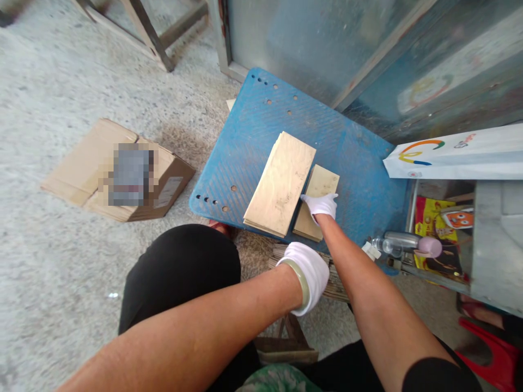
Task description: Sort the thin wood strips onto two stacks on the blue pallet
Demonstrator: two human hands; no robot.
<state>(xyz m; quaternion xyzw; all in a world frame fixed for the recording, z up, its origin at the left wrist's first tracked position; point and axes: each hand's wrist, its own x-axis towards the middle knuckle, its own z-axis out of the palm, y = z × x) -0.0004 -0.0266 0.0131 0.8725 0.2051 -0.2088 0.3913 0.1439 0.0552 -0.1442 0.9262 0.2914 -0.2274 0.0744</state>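
Note:
My right hand (pixel 321 207), in a white glove, lies across a small stack of pale wooden boards (pixel 324 178). Its thumb reaches the left edge and its fingers the right edge, gripping the stack across its width. A larger stack of thin wooden boards (pixel 281 185) lies just to the left on a blue plastic tabletop (pixel 253 147). My left hand (pixel 308 277), also white-gloved with a pale green bangle at the wrist, is below the near table edge, over a pile of thin brown pieces (pixel 337 283). Its fingers are hidden behind the glove's back.
A cardboard box (pixel 81 163) with a blurred item on top rests on the concrete floor at left. At right are a white printed bag (pixel 457 155), an open drawer with a bottle (pixel 402 241) and yellow packets (pixel 429 218), and a red stool (pixel 490 348). Framed glass panels (pixel 306 43) stand behind the table.

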